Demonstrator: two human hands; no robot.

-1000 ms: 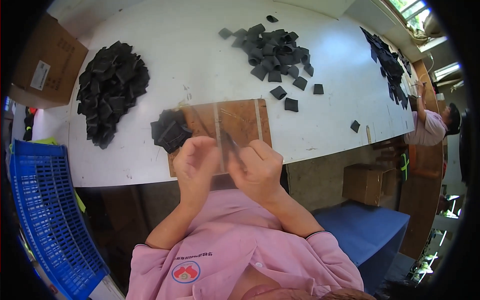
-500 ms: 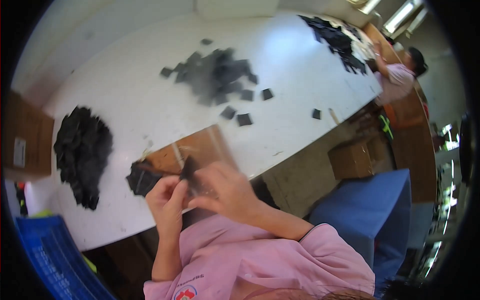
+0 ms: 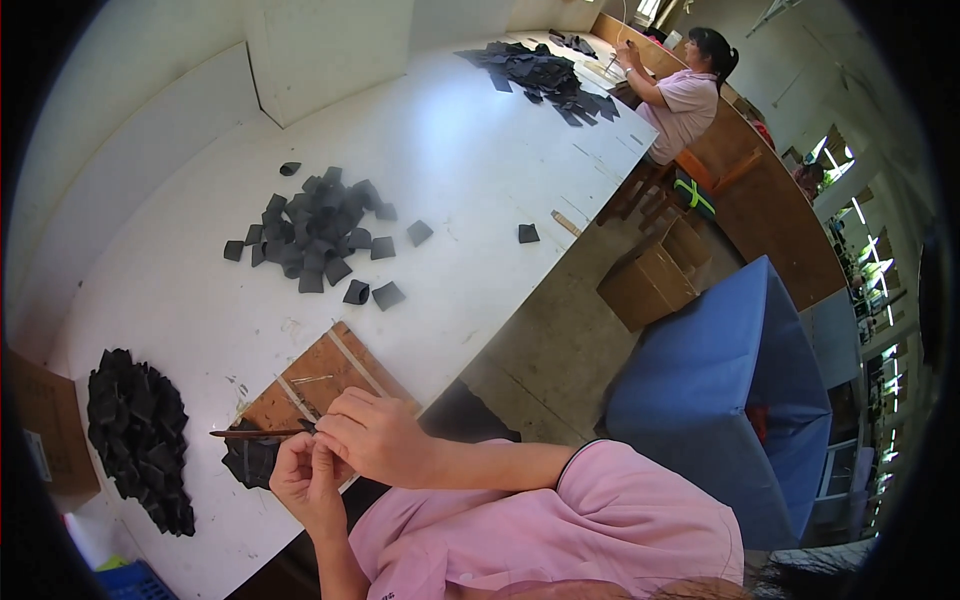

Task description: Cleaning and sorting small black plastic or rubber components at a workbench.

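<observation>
My left hand (image 3: 303, 477) and my right hand (image 3: 368, 438) meet over the near edge of a brown wooden board (image 3: 322, 376) on the white table (image 3: 440, 150). Together they pinch a small black piece (image 3: 307, 427) between the fingertips. A thin dark-handled tool (image 3: 250, 433) sticks out to the left from my grip; which hand holds it I cannot tell. A small heap of black pieces (image 3: 250, 462) lies just left of my left hand, partly hidden by it.
A big pile of black pieces (image 3: 137, 437) sits at the far left, a scattered group (image 3: 317, 232) lies further up the table. Another person (image 3: 682, 87) sits working at the far end beside more black pieces (image 3: 533, 68). A cardboard box (image 3: 652, 277) and blue cover (image 3: 726, 387) stand at right.
The view has swung right and tilted, so the table now runs diagonally. My hands stay together over the board, still on the small black piece.
</observation>
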